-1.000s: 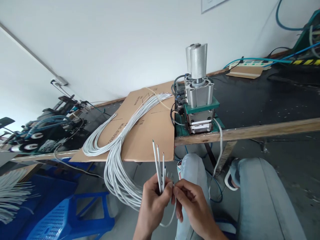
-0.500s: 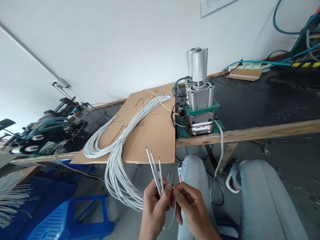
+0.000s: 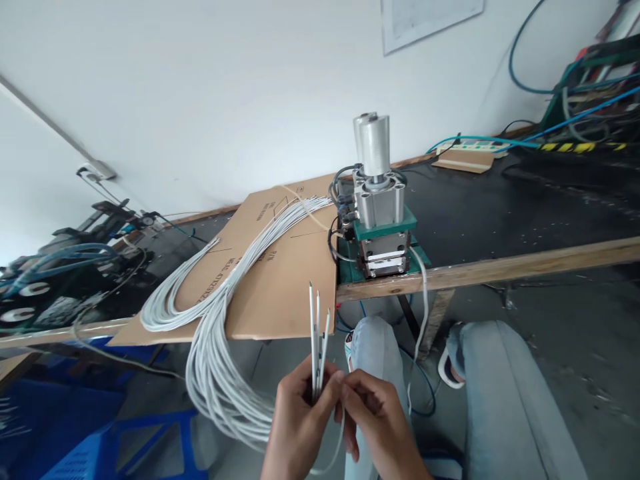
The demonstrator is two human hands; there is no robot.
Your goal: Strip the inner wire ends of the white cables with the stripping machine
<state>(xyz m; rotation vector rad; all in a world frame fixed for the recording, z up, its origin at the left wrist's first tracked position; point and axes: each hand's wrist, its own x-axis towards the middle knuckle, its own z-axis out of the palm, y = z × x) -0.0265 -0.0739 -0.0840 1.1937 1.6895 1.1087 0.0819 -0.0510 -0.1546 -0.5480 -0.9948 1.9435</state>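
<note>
My left hand [image 3: 303, 417] is closed around several white cables [image 3: 314, 340], whose ends stick up past the fingers with small coloured tips. Against it, my right hand [image 3: 379, 413] is closed in a pinch at a white cable [image 3: 340, 437] that loops down below the hands. The pinched end is hidden by the fingers. To the left, a thick bundle of white cables [image 3: 213, 363] hangs off the front edge of a cardboard sheet [image 3: 300, 287]. Part of that bundle lies in curves on the sheet.
A pneumatic clamp machine [image 3: 381, 207] with metal cylinders stands at the edge of the black table [image 3: 500, 207]. Below are my knees [image 3: 505, 393] and a blue plastic stool [image 3: 187, 443]. Hoses and equipment [image 3: 60, 273] occupy the left end. A power strip [image 3: 470, 147] lies at the back.
The view has shifted slightly, so the bench appears further left. The cable ends in my left hand stand more upright and closer together. Both hands stay together, still gripping.
</note>
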